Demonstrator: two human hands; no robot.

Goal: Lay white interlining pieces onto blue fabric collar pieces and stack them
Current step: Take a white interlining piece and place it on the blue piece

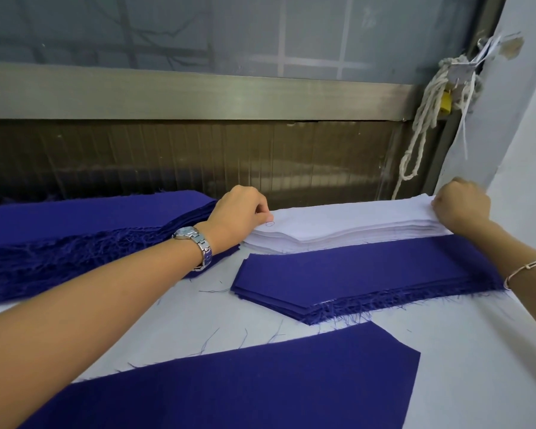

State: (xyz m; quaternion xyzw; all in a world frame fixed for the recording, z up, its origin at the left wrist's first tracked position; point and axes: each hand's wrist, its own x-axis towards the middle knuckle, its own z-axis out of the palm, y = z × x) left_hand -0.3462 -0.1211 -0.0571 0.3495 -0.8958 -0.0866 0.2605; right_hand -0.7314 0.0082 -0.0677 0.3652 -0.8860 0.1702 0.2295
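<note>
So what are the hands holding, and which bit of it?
The top of the white interlining stack: the left hand pinches its left end, the right hand its right end.

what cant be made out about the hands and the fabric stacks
Head view:
Left hand and right hand: curled fingers hide how many sheets of the white stack they pinch.
Pen mark on top: too small to read.
Near blue piece: cut off by the bottom edge.
Left blue stack: cut off by the left edge.
</note>
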